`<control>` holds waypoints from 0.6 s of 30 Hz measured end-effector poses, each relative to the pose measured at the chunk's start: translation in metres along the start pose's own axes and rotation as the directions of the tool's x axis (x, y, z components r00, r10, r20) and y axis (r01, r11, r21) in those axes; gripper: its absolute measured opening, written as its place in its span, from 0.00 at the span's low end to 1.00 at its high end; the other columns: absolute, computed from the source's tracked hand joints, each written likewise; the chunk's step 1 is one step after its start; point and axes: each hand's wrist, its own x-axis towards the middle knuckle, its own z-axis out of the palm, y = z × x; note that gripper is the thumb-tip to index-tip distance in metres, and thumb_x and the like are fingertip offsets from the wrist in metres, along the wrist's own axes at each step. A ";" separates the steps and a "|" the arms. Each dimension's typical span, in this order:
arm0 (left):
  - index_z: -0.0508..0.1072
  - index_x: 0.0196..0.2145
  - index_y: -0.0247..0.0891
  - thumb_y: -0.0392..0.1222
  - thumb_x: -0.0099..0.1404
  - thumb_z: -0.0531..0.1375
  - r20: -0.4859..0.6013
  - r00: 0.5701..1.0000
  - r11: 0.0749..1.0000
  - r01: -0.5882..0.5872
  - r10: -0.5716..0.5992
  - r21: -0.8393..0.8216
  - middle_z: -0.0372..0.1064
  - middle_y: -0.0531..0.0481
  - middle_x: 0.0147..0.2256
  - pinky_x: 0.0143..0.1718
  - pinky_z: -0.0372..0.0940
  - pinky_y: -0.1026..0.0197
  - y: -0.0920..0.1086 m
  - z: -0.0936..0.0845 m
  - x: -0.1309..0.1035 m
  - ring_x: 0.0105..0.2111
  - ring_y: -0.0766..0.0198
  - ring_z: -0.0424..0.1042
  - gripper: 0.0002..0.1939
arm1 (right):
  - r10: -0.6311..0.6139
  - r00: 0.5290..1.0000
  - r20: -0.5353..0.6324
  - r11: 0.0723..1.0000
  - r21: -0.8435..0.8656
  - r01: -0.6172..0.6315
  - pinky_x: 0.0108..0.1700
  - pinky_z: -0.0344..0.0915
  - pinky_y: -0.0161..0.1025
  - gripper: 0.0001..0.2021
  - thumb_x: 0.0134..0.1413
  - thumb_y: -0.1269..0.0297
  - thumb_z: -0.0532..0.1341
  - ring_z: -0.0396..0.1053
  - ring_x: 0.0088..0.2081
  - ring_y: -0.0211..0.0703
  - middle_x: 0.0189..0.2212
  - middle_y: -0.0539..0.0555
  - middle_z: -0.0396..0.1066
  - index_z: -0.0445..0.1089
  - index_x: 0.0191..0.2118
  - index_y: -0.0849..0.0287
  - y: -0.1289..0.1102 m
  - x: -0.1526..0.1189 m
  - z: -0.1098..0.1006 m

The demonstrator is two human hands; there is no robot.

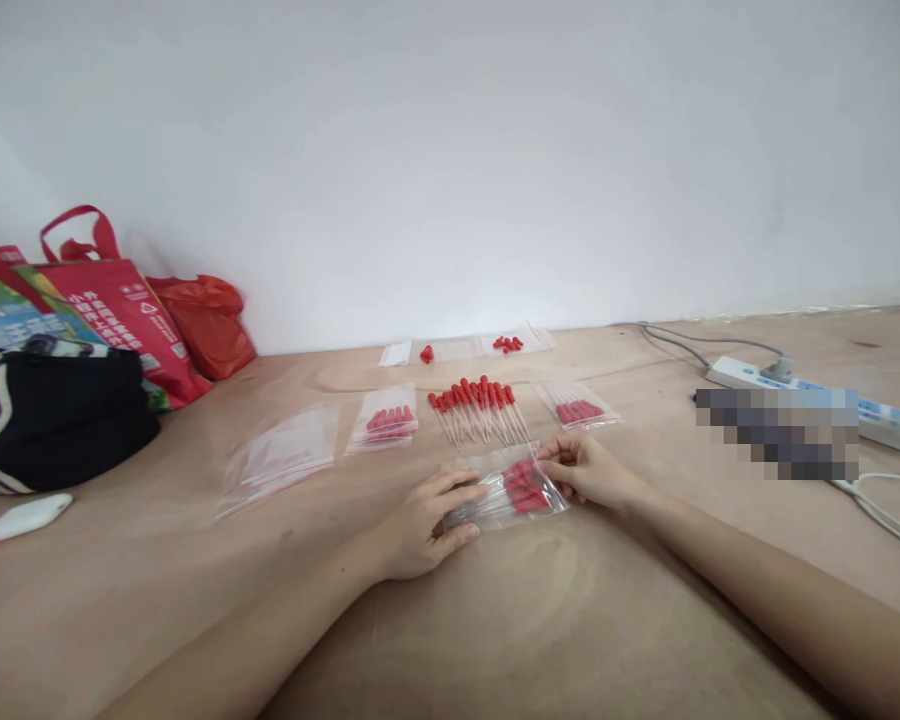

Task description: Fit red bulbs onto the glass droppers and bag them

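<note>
A clear plastic zip bag (495, 515) lies in front of me, holding several glass droppers with red rubber bulbs (525, 487), bulbs toward the right. My left hand (439, 520) grips the bag's left end, fingers on top and thumb along the near edge. At the right end, my right hand (581, 468) pinches the bag's edge between thumb and fingers. Just beyond the bag, loose red-bulbed droppers (480, 405) are fanned out on the wooden table (540, 620). Filled bags stand on both sides of them, one stack at left (382, 418) and a bag at right (579, 405).
Flat clear bags (281, 450) lie to the left. Near the wall are more bags and loose red bulbs (508, 344). Red shopping bags (131, 320), a black cloth item (67, 415) and a white object (28, 518) occupy the left; a power strip (742, 375) and cables the right.
</note>
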 end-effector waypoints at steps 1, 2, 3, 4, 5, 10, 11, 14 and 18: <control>0.60 0.52 0.42 0.43 0.61 0.52 0.001 1.000 1.000 -0.002 0.002 0.001 0.53 0.45 0.55 0.53 0.53 0.50 0.000 0.000 0.000 0.54 0.56 0.54 0.21 | -0.014 0.999 -0.030 1.000 0.019 0.014 0.13 0.50 0.27 0.12 0.36 0.58 0.62 0.56 0.13 0.28 0.14 0.44 0.61 0.63 0.26 0.61 0.000 0.000 0.002; 0.60 0.52 0.43 0.43 0.61 0.52 -0.002 1.000 1.000 -0.003 0.003 0.000 0.53 0.45 0.55 0.53 0.53 0.50 0.000 0.000 0.000 0.54 0.56 0.53 0.21 | -0.038 0.998 -0.056 0.998 0.042 0.040 0.14 0.52 0.27 0.13 0.35 0.58 0.63 0.57 0.14 0.28 0.15 0.44 0.62 0.63 0.26 0.61 0.000 0.000 0.005; 0.60 0.52 0.43 0.43 0.61 0.53 -0.003 1.000 1.000 -0.005 0.005 -0.001 0.53 0.45 0.55 0.53 0.53 0.49 0.000 0.000 0.000 0.54 0.55 0.53 0.21 | -0.069 0.995 -0.072 0.995 0.069 0.074 0.16 0.55 0.28 0.13 0.35 0.58 0.63 0.59 0.16 0.29 0.17 0.45 0.64 0.63 0.26 0.61 0.000 -0.001 0.007; 0.60 0.52 0.43 0.43 0.60 0.53 -0.004 1.000 1.000 -0.005 0.005 -0.001 0.53 0.45 0.55 0.53 0.53 0.49 0.000 0.000 0.000 0.54 0.55 0.53 0.21 | -0.101 0.992 -0.074 0.990 0.095 0.108 0.18 0.57 0.28 0.13 0.35 0.58 0.63 0.61 0.18 0.30 0.18 0.47 0.65 0.63 0.26 0.61 0.000 -0.001 0.008; 0.61 0.52 0.43 0.43 0.60 0.53 -0.004 1.000 1.000 -0.005 0.005 -0.001 0.53 0.45 0.55 0.53 0.53 0.49 0.000 0.000 0.000 0.54 0.55 0.53 0.20 | -0.126 0.990 -0.064 0.984 0.120 0.133 0.21 0.58 0.29 0.13 0.34 0.58 0.63 0.62 0.20 0.31 0.20 0.47 0.67 0.63 0.26 0.61 0.001 -0.001 0.009; 0.60 0.52 0.44 0.42 0.60 0.53 -0.007 1.000 1.000 -0.008 0.008 -0.007 0.53 0.46 0.55 0.53 0.52 0.48 -0.001 0.001 -0.001 0.54 0.55 0.53 0.21 | -0.062 0.996 0.059 0.991 0.123 0.054 0.17 0.51 0.28 0.14 0.36 0.57 0.63 0.56 0.14 0.29 0.14 0.45 0.63 0.62 0.24 0.61 0.004 0.003 0.006; 0.60 0.52 0.44 0.42 0.60 0.53 -0.009 1.000 1.000 -0.005 0.005 -0.010 0.53 0.46 0.55 0.53 0.52 0.48 -0.001 0.001 -0.001 0.54 0.55 0.53 0.21 | -0.048 0.995 0.083 0.994 0.107 0.039 0.16 0.48 0.28 0.13 0.37 0.56 0.63 0.53 0.13 0.28 0.12 0.44 0.61 0.62 0.24 0.61 0.004 0.004 0.005; 0.60 0.52 0.43 0.43 0.60 0.53 -0.009 1.000 1.000 0.011 -0.012 -0.017 0.53 0.45 0.55 0.53 0.52 0.48 0.000 0.001 -0.001 0.54 0.55 0.53 0.21 | -0.052 0.992 0.111 0.995 0.088 0.042 0.16 0.48 0.28 0.13 0.37 0.58 0.63 0.53 0.13 0.27 0.11 0.42 0.59 0.61 0.23 0.61 0.002 0.004 0.004; 0.58 0.53 0.42 0.42 0.60 0.53 -0.011 1.000 1.000 0.024 -0.024 -0.018 0.53 0.45 0.55 0.53 0.53 0.49 0.002 0.000 0.000 0.54 0.55 0.53 0.23 | -0.128 0.980 0.151 0.983 0.150 0.105 0.21 0.55 0.29 0.13 0.39 0.55 0.62 0.60 0.18 0.30 0.15 0.45 0.63 0.64 0.23 0.61 -0.002 0.001 0.005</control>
